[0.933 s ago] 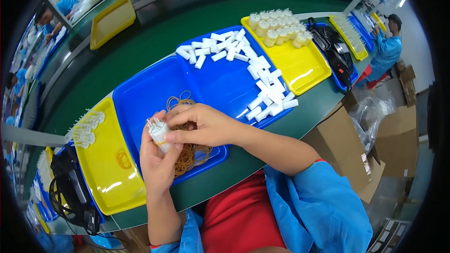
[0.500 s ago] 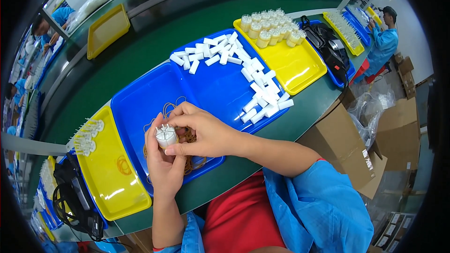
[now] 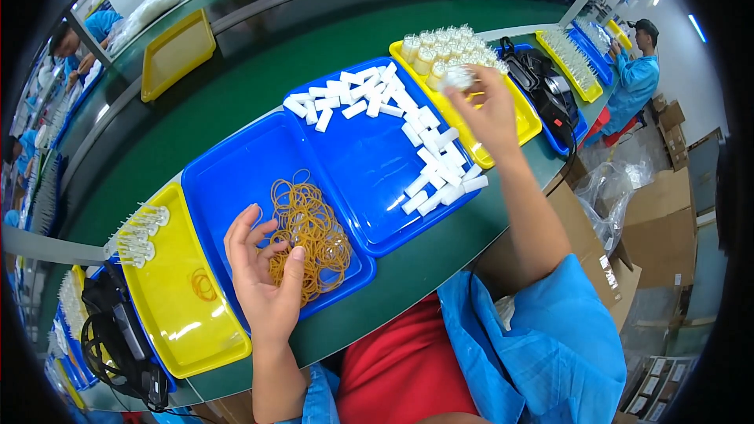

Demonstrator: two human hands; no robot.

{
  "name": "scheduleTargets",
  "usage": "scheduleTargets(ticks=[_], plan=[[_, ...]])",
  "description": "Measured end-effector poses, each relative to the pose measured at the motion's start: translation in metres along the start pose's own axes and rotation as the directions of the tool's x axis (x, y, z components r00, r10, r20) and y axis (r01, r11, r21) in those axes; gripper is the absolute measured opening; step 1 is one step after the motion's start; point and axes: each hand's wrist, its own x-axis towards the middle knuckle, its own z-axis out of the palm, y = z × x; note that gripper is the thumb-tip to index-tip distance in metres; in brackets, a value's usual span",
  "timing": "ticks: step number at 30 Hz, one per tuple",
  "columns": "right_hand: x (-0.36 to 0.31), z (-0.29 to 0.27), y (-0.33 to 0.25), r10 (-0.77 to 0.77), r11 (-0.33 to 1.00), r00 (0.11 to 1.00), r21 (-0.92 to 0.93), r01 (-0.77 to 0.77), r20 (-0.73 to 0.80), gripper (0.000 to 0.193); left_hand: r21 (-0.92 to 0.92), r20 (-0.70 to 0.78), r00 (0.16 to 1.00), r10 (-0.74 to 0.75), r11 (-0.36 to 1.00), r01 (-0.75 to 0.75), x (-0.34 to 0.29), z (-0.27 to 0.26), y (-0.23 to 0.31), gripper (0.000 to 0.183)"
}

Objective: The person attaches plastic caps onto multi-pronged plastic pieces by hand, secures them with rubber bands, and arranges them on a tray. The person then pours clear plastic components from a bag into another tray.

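Over the far yellow tray (image 3: 519,112) at the right, my right hand (image 3: 488,114) grips a small white cylindrical bundle (image 3: 457,78), slightly blurred, beside several similar upright bundles (image 3: 428,47) with cream sides and thin prongs on top. My left hand (image 3: 265,279) has its fingers apart and holds nothing. It is at the left edge of a pile of tan rubber bands (image 3: 310,235) in the near blue tray (image 3: 228,157). Between the hands, a second blue tray (image 3: 345,153) carries many loose white blocks (image 3: 428,157).
At the left, a yellow tray (image 3: 184,322) holds white pronged pieces (image 3: 141,237) and a few rubber bands (image 3: 203,285). Black corded devices lie in trays at the left (image 3: 118,330) and right (image 3: 546,86). Cardboard boxes (image 3: 656,228) stand right of the bench. Co-workers sit farther off.
My right hand has moved away from my left, up and right to the yellow tray, carrying the white bundle. My left hand has let go of it and opened, uncovering the rubber bands.
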Motion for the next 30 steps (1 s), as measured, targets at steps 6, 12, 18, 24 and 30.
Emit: scheduleTargets(ticks=[6,12,18,24,30], plan=[[0.028,-0.044,0.093,0.277,0.911,0.960,-0.305,-0.277,-0.046,0.052,0.058,0.036,0.999,0.016,0.998,-0.019,0.003,0.006,-0.007,0.067],[0.031,-0.047,0.081,0.243,0.912,0.969,-0.349,-0.216,0.035,0.055,0.030,-0.002,1.000,-0.028,0.999,0.028,0.005,0.001,-0.025,0.064],[0.082,-0.068,0.086,-0.325,0.837,0.931,-0.408,0.365,0.165,0.048,0.232,0.010,0.998,0.063,0.971,-0.064,0.014,0.015,-0.007,0.058],[0.122,-0.046,0.087,-0.106,0.848,0.856,-0.404,0.344,0.507,0.041,0.319,0.047,0.995,0.085,0.943,-0.095,0.025,0.026,0.003,0.058],[0.118,-0.042,0.096,-0.153,0.812,0.832,-0.412,0.413,0.533,0.034,0.362,0.110,0.990,0.085,0.925,-0.119,0.041,0.062,0.021,0.055]])
